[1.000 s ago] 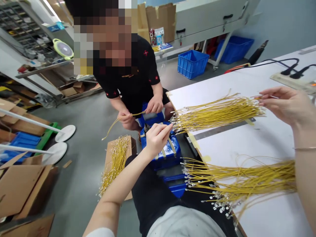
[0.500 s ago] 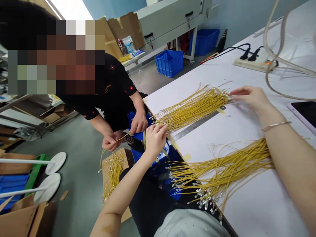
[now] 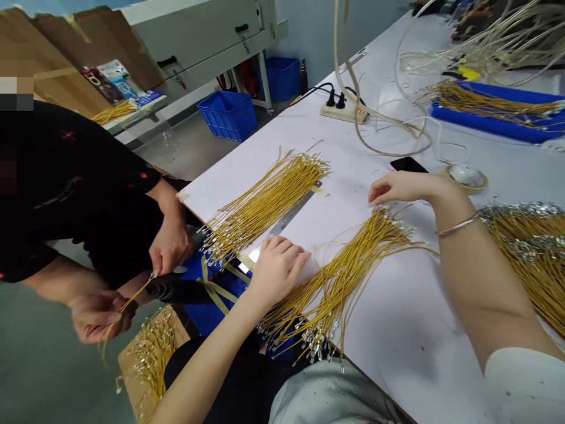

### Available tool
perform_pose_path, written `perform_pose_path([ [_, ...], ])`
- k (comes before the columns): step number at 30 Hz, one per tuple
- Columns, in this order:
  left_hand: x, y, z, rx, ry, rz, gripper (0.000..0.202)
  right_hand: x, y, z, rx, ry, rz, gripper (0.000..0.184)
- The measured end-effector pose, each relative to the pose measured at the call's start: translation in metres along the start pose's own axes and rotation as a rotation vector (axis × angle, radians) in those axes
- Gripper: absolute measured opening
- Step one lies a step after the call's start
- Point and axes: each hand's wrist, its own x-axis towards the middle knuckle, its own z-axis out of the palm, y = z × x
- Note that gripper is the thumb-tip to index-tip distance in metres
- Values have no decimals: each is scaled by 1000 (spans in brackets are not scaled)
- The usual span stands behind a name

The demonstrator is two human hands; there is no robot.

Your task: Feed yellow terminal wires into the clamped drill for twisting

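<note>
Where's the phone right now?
In the head view, right of centre: the phone lies on the table just beyond the right hand, which partly hides it.

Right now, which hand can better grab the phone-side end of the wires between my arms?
Probably your right hand: its fingertips are by that end of the wires; your left hand is farther off.

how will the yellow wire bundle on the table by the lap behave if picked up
The yellow wire bundle would probably flex and sag, since several thin strands curve. It may splay or shed strands, as they fan out and no tie shows. Its silvery ends could snag, clustered as they are.
</note>
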Motion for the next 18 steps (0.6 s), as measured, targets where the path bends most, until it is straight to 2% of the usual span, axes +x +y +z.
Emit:
perform_pose_path([
  [2,19,14,18,-62,-95,38,19,1,3,4,-19,-82,-9,15],
  [4,37,25,37,-109,-166,39,24,4,3,10,-49,-168,-33,17],
  [7,61,34,64,-143,-253,-48,27,9,1,18,-124,-237,-51,18],
  [10,80,39,83,-176,-295,-147,25,11,0,21,-172,-275,-73,19],
  [13,91,42,91,-254,-316,-182,25,9,4,19,-168,-299,-81,22],
  [18,91,42,88,-345,-401,-250,31,9,12,16,-121,-325,-61,29],
])
